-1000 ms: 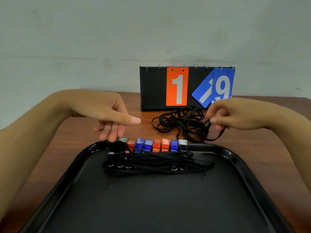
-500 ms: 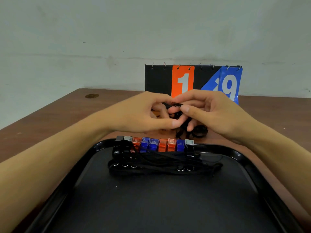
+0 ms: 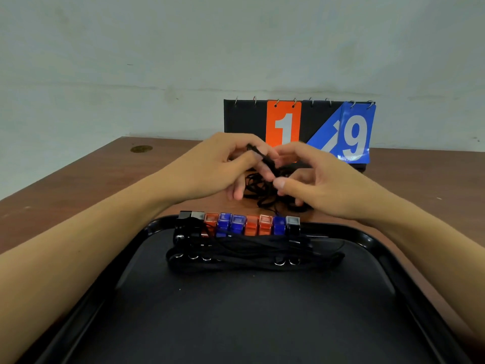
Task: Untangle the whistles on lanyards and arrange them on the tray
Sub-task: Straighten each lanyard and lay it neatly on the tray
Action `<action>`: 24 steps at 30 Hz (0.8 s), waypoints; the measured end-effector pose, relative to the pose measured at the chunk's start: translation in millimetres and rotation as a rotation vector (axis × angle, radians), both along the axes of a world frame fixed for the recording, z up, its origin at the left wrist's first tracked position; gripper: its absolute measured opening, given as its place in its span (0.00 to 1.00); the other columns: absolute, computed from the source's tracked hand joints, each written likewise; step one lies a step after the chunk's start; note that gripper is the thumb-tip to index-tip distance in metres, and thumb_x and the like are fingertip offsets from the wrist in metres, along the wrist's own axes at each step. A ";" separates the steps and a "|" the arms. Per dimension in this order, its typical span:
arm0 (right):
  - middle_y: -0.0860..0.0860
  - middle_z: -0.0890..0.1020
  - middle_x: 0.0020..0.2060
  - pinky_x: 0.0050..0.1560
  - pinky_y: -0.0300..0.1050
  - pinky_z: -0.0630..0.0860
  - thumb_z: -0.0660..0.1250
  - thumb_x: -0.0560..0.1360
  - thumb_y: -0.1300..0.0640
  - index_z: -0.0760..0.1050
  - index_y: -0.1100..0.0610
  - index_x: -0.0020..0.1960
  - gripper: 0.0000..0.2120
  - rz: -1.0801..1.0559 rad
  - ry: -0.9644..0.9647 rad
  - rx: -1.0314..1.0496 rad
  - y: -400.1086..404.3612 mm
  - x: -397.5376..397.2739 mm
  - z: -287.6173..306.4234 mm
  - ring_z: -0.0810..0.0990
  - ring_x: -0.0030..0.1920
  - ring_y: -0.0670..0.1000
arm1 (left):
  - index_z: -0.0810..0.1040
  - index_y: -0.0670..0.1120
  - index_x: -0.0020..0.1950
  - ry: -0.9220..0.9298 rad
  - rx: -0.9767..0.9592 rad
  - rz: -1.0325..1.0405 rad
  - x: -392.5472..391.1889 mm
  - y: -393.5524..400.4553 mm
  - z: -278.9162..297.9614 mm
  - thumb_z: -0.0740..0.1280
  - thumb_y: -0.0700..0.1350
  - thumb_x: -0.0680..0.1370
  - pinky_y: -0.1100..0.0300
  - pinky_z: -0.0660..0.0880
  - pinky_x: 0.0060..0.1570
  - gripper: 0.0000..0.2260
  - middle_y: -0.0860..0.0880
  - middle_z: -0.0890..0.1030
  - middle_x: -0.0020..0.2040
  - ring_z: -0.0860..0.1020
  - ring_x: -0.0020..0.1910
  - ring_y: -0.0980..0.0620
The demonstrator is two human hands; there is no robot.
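Head view, nearest item: the black plastic tray (image 3: 380,261) lies along the near table edge. A row of small square whistles in black, silver, orange and blue (image 3: 238,223) stands side by side against its far rim, the row running left to right. Their black lanyards (image 3: 252,254) lie bundled in a band just in front of the row, parallel to it.

Beyond the far rim, on the brown wooden table (image 3: 78,179), rests the tangled clump of black cord (image 3: 265,191). It sits directly between both hands, equally near to each.

The left hand (image 3: 210,169) has fingers curled, pinching a strand that rises from the clump. The right hand (image 3: 317,182) is curled with thumb forward at the clump; whether it grips cord cannot be told.

Behind stands a black flip scoreboard with an orange 1 card and a blue 9 card (image 3: 288,122).

The strand runs upward and leftward, so separation likely requires pulling the hands apart sideways.
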State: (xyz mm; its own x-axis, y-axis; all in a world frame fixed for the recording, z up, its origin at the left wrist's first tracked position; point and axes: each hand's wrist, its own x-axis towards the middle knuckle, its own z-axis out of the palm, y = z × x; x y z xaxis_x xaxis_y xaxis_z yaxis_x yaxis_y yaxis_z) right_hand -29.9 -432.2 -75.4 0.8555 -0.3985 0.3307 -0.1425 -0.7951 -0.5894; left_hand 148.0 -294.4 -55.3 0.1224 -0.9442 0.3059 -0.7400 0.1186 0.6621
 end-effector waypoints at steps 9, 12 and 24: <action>0.48 0.87 0.42 0.47 0.41 0.80 0.67 0.80 0.48 0.84 0.48 0.51 0.07 -0.101 0.014 -0.077 -18.6 0.3 -4.6 0.85 0.43 0.45 | 0.77 0.48 0.70 0.188 -0.028 -0.020 21.3 -0.8 1.5 0.53 0.45 0.89 0.57 0.79 0.37 0.16 0.57 0.86 0.39 0.75 0.28 0.57; 0.45 0.87 0.40 0.40 0.31 0.77 0.67 0.81 0.50 0.84 0.46 0.52 0.07 -0.109 -0.006 -0.082 -22.5 -2.3 -3.8 0.85 0.39 0.42 | 0.80 0.47 0.68 0.287 -0.042 0.011 28.3 -1.7 0.2 0.55 0.47 0.88 0.61 0.79 0.35 0.16 0.54 0.88 0.51 0.77 0.31 0.56; 0.52 0.82 0.34 0.42 0.47 0.76 0.66 0.80 0.47 0.80 0.49 0.47 0.08 -0.074 -0.157 -0.091 -19.1 2.9 -5.0 0.80 0.38 0.53 | 0.78 0.43 0.67 0.565 0.089 -0.124 15.3 -6.8 -4.8 0.68 0.40 0.81 0.57 0.84 0.55 0.14 0.39 0.87 0.56 0.87 0.56 0.45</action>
